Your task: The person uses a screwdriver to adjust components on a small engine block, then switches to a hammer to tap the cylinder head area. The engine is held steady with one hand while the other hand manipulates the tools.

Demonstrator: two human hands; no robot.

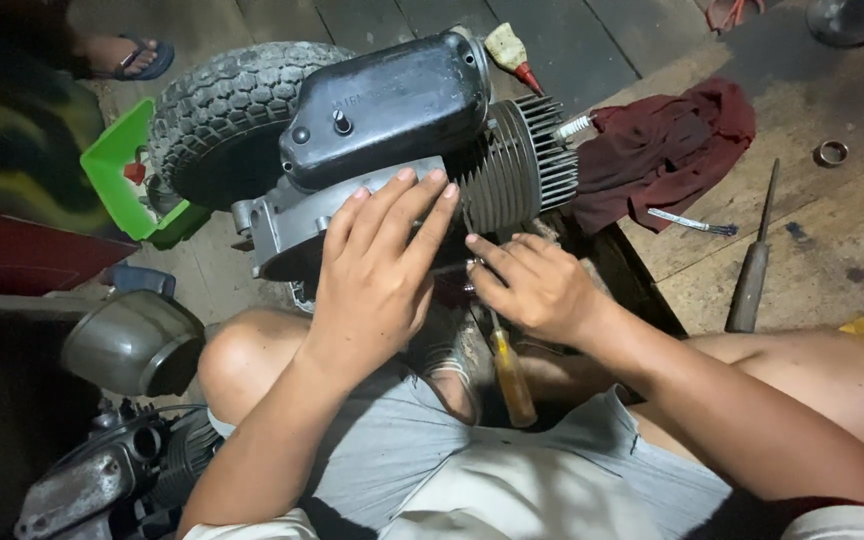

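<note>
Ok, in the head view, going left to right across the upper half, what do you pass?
Green plastic tray → knobby tyre → black engine cover → finned cylinder → dark red rag → long chisel-like tool → small metal ring.

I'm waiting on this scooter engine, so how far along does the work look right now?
Done: the engine is out and lying on the floor, wheel still attached. In hand: the left hand steadies the grey casing while the right hand works a small metal part beneath the finned cylinder. Left: a screwdriver, file and rag lie out, so it looks unfinished.
</note>
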